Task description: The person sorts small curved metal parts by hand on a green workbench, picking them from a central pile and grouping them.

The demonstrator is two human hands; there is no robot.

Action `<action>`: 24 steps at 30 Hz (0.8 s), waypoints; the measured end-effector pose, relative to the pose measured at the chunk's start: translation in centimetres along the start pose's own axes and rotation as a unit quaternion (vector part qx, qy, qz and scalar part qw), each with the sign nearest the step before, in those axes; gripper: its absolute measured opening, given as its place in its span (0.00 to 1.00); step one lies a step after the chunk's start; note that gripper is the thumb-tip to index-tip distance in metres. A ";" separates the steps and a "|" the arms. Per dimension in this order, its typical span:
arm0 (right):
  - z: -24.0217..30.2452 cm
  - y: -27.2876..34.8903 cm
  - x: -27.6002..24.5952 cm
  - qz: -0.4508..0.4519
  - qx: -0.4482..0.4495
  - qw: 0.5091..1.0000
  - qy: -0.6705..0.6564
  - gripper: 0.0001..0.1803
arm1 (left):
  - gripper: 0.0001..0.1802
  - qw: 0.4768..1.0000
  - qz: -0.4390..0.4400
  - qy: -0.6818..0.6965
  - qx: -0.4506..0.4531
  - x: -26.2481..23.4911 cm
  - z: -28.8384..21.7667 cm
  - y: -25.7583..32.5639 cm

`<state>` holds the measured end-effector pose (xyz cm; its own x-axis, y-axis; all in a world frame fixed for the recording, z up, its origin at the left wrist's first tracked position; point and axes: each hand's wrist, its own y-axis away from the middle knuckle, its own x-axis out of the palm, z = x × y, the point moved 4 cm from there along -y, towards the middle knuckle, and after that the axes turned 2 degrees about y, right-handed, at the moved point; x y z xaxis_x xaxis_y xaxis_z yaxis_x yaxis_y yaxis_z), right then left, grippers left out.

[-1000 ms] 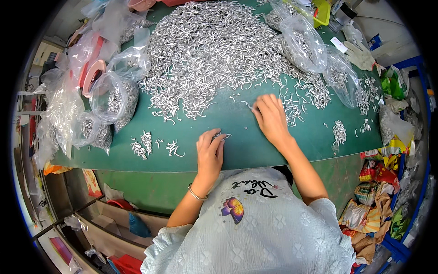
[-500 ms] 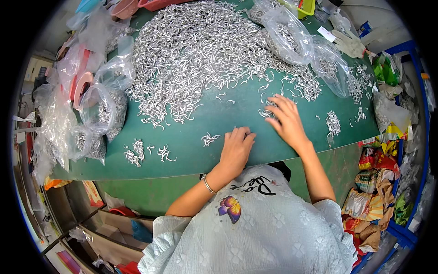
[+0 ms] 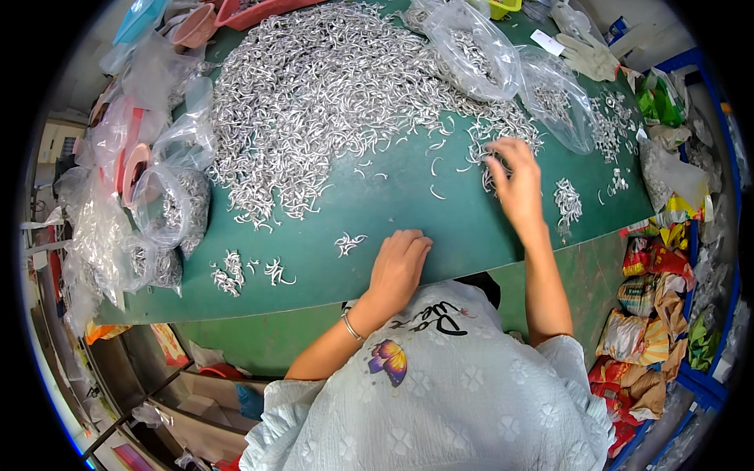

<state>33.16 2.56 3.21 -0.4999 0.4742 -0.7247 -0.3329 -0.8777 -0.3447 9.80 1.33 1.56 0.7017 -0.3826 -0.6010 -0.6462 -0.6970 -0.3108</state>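
A broad heap of small curved silvery metal pieces covers the far and middle part of the green table. My right hand is over the heap's right-hand tail, thumb and fingers apart, with loose pieces beside and under the fingertips. My left hand rests near the table's front edge, fingers together and curled down, so whatever they may hold is hidden. To its left lies a small cluster of pieces, and farther left are other little groups. Another small pile sits right of my right hand.
Clear plastic bags of metal pieces crowd the left side; more bags lie at the far right. A pale glove, a red tray and a pink basin are at the back. A blue rack with colourful packages stands at right.
My right hand has moved right and slightly away from me, leaving a few scattered pieces where it was. My left hand stays near the front edge. The whole view has shifted a little.
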 end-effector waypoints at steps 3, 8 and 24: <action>2.7 1.1 2.4 0.045 -0.098 0.991 0.080 0.11 | 0.09 1.000 0.008 -0.005 -0.005 0.4 0.5 0.4; 4.4 2.3 1.7 0.010 -0.106 0.993 0.043 0.10 | 0.11 1.000 -0.003 -0.011 -0.018 0.1 0.6 0.3; 3.5 -1.2 4.9 0.066 -0.109 0.992 0.011 0.11 | 0.11 0.998 0.031 -0.027 0.042 0.5 1.0 0.2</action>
<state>28.33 6.16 2.14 -0.5095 0.3541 -0.7842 -0.0843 -0.9276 -0.3640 9.69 1.61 0.43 0.6431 -0.3890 -0.6596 -0.7130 -0.6184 -0.3305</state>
